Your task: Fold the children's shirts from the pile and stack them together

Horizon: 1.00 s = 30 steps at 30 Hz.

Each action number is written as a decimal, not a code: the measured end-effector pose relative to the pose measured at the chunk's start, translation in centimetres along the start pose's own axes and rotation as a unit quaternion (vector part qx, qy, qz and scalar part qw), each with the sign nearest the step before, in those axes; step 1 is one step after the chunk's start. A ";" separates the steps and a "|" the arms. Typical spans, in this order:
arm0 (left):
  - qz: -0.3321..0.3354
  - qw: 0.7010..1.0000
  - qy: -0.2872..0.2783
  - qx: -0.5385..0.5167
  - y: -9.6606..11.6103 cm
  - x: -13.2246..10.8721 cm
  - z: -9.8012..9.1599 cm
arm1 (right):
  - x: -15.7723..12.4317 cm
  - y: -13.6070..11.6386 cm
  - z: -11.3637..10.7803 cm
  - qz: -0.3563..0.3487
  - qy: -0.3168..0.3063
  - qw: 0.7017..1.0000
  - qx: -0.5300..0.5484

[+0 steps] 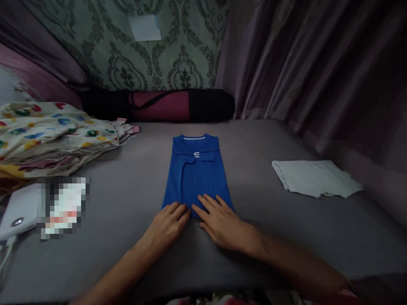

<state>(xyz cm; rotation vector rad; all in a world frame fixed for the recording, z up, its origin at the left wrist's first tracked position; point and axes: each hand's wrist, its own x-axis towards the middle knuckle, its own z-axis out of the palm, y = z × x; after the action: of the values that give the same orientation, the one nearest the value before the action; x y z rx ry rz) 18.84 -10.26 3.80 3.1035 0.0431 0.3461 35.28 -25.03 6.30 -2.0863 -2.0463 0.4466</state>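
A blue shirt (197, 173), folded into a long narrow strip with its collar at the far end, lies on the grey bed sheet (254, 237) in front of me. My left hand (167, 224) rests at the shirt's near hem, its fingers curled onto the edge of the cloth. My right hand (219, 222) lies flat beside it, fingers stretched out over the near hem.
A folded white cloth (314, 178) lies to the right. A heap of colourful patterned fabric (47, 135) sits at the left, with a white power bank (19, 212) near it. A rolled mat in a dark bag (159, 105) lies against the wall.
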 end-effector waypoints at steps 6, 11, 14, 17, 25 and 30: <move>-0.034 0.999 -0.005 -0.034 -0.7 1.4 -0.3 | 0.6 0.1 0.5 0.012 0.024 0.999 -0.017; -0.036 0.999 0.004 -0.040 -1.3 1.3 -0.3 | 0.5 1.4 -0.3 0.059 0.038 0.997 -0.025; -0.041 0.998 0.022 -0.041 -1.8 0.1 -0.2 | 0.0 2.3 -1.5 0.108 0.019 0.994 -0.026; -0.056 0.997 0.016 -0.044 -3.0 -1.4 -0.3 | -0.6 3.0 -2.7 0.131 0.003 0.991 -0.022; -0.044 0.983 -0.013 -0.180 -7.3 -3.5 0.6 | -1.2 5.9 -4.8 0.082 -0.032 0.996 0.025; -0.146 0.950 0.005 -0.276 -8.2 -2.1 -0.1 | -0.4 8.1 -5.9 0.043 -0.029 0.991 0.121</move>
<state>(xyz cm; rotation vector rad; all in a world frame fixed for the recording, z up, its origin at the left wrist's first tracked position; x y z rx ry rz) 16.55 -2.13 3.26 2.4933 0.3395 0.3003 44.92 -25.29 9.13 -2.0420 -1.8308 0.7379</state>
